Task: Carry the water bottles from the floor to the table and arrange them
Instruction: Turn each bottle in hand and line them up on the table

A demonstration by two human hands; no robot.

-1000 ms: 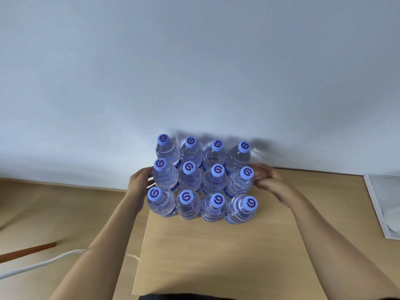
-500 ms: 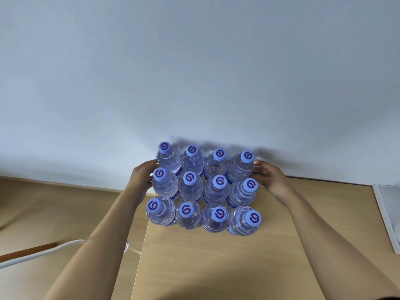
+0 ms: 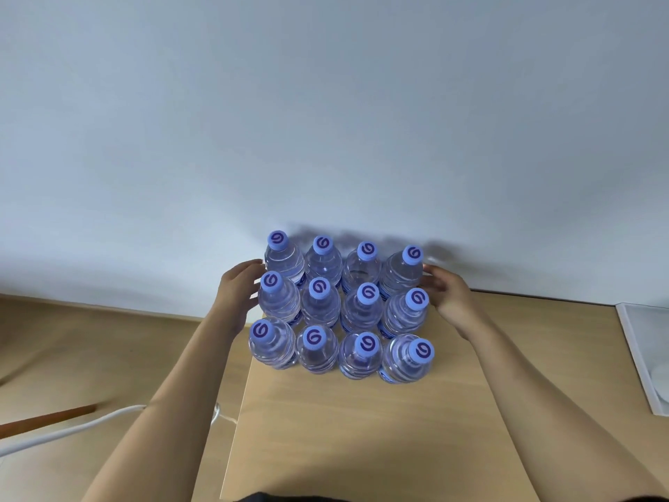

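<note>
Several clear water bottles (image 3: 320,309) with blue caps stand upright in a tight block of rows at the far left corner of the light wooden table (image 3: 362,429), close to the white wall. My left hand (image 3: 237,288) lies against the left side of the block, its fingers touching the back and middle bottles. My right hand (image 3: 447,295) presses with relaxed fingers on the right side, at the back-right bottle (image 3: 403,269). Neither hand curls round a bottle.
A white tray-like object (image 3: 644,356) lies at the table's right edge. On the wooden floor to the left run a white cable (image 3: 72,429) and a brown strip (image 3: 47,418). The white wall (image 3: 325,121) stands right behind the bottles.
Both hands have slid from the middle row toward the back row along the block's sides. The bottles stay in the same block.
</note>
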